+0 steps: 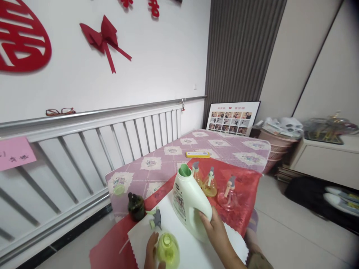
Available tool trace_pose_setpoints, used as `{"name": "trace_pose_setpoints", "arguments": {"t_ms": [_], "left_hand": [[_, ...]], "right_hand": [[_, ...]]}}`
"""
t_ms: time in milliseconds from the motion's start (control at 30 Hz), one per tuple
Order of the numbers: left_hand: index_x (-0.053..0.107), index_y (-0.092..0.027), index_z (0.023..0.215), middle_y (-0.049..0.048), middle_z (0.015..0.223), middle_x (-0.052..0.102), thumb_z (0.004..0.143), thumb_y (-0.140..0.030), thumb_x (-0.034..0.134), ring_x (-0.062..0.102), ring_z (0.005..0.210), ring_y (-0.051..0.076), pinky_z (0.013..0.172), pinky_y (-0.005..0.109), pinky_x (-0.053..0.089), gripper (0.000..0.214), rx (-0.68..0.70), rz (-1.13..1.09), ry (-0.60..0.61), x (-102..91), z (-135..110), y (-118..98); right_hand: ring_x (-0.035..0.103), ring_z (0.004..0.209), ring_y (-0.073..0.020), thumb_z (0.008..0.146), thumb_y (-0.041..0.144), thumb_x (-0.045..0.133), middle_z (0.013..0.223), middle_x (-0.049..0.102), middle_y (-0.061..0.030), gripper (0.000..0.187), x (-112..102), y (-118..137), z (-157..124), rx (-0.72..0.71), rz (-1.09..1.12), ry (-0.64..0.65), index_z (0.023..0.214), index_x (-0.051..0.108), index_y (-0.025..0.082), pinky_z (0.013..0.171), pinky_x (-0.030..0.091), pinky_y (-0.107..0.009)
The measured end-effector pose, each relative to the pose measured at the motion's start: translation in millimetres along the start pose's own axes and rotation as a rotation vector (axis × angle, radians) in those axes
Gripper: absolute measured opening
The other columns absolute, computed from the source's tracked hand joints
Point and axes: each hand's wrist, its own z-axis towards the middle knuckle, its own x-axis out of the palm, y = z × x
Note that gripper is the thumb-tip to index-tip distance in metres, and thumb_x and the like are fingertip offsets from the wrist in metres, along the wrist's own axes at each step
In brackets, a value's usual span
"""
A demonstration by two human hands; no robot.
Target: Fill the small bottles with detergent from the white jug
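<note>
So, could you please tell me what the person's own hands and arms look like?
The right hand and the left hand are both bare, with no gloves. The right forearm shows no sleeve or watch; any left sleeve is out of frame.

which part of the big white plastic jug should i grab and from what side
Take the white plastic jug by its handle, probably best from the right: the handle sits on that side, with an opening for fingers, and the right hand grips it there. The green mouth points up, clear of that grip.
</note>
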Motion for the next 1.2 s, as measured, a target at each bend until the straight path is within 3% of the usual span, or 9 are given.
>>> {"name": "trace_pose_setpoints", "arguments": {"t_ms": [67,167,267,400,633,767,867,1033,1200], "left_hand": [[0.028,-0.009,0.146,0.0270,0.148,0.049,0.082,-0.078,0.027,0.049,0.139,0.034,0.112,0.042,0.044,0.094,-0.057,-0.182,-0.159,-1.6,2.5,-2.5],[0.050,-0.013,0.132,0.0209,0.139,0.060,0.082,-0.073,0.041,0.058,0.130,0.032,0.109,0.041,0.048,0.078,-0.160,-0.258,-0.306,-17.0,14.6,-14.5],[0.056,-0.012,0.126,0.0188,0.136,0.064,0.086,-0.059,0.046,0.063,0.123,0.030,0.102,0.041,0.053,0.062,-0.131,0.007,-0.187,-41.4,37.0,-35.6],[0.054,-0.008,0.133,0.0174,0.141,0.061,0.094,-0.033,0.035,0.053,0.133,0.025,0.117,0.040,0.038,0.050,0.006,0.681,0.050,-60.3,67.2,-64.0],[0.065,-0.013,0.123,0.0177,0.122,0.071,0.087,-0.018,0.047,0.064,0.115,0.036,0.099,0.052,0.048,0.041,-0.014,0.911,0.184,-53.1,84.4,-70.3],[0.065,-0.014,0.123,0.0170,0.119,0.071,0.087,-0.018,0.046,0.065,0.115,0.034,0.099,0.048,0.048,0.041,-0.023,0.895,0.202,-52.3,85.3,-65.8],[0.063,-0.012,0.124,0.0167,0.121,0.070,0.087,-0.021,0.045,0.063,0.118,0.029,0.103,0.040,0.047,0.042,-0.028,0.827,0.192,-56.7,85.9,-65.7],[0.056,-0.009,0.129,0.0162,0.127,0.067,0.088,-0.030,0.041,0.067,0.110,0.022,0.098,0.031,0.050,0.049,-0.067,0.653,0.126,-71.4,79.5,-79.5],[0.059,-0.016,0.120,0.0125,0.117,0.071,0.081,-0.049,0.051,0.068,0.090,0.023,0.089,0.040,0.055,0.053,-0.138,0.272,-0.065,-86.9,54.1,-104.2]], "right_hand": [[0.069,0.079,-0.0295,0.082,0.051,0.053,0.081,0.071,-0.0061,0.030,-1.3,-5.7,-6.0,0.009,-0.009,0.012,0.091,0.058,0.022,0.072,0.057,-0.042],[0.069,0.077,-0.0278,0.083,0.050,0.053,0.079,0.070,-0.0048,0.028,-3.1,-8.3,-9.9,0.019,-0.023,0.025,0.091,0.056,0.023,0.070,0.056,-0.040],[0.069,0.080,-0.0281,0.084,0.048,0.050,0.083,0.071,-0.0062,0.027,-2.2,-7.6,-10.8,0.036,-0.038,0.023,0.093,0.054,0.024,0.073,0.056,-0.040],[0.069,0.085,-0.0296,0.086,0.048,0.048,0.092,0.072,-0.0121,0.029,-1.7,-5.4,-12.6,0.051,-0.053,0.033,0.097,0.052,0.022,0.077,0.056,-0.042],[0.071,0.099,-0.0310,0.085,0.048,0.050,0.107,0.075,-0.0146,0.037,-5.3,-12.4,-20.3,0.039,-0.061,0.063,0.109,0.058,0.021,0.087,0.056,-0.044],[0.062,0.121,-0.0365,0.079,0.053,0.056,0.130,0.066,-0.0212,0.057,-4.5,-31.3,-31.0,0.058,-0.089,0.009,0.123,0.055,0.017,0.104,0.049,-0.052],[0.057,0.129,-0.0355,0.082,0.053,0.055,0.137,0.060,-0.0232,0.068,-7.9,-46.4,-46.3,0.083,-0.105,-0.023,0.137,0.044,0.014,0.107,0.047,-0.054],[0.065,0.120,-0.0290,0.088,0.046,0.057,0.128,0.069,-0.0146,0.059,-21.7,-52.0,-73.8,0.083,-0.060,-0.071,0.140,0.043,0.022,0.096,0.056,-0.045],[0.074,0.098,-0.0226,0.087,0.041,0.062,0.102,0.078,-0.0057,0.039,-22.7,-20.4,-82.5,0.041,0.037,0.051,0.123,0.061,0.026,0.089,0.059,-0.033]]}}
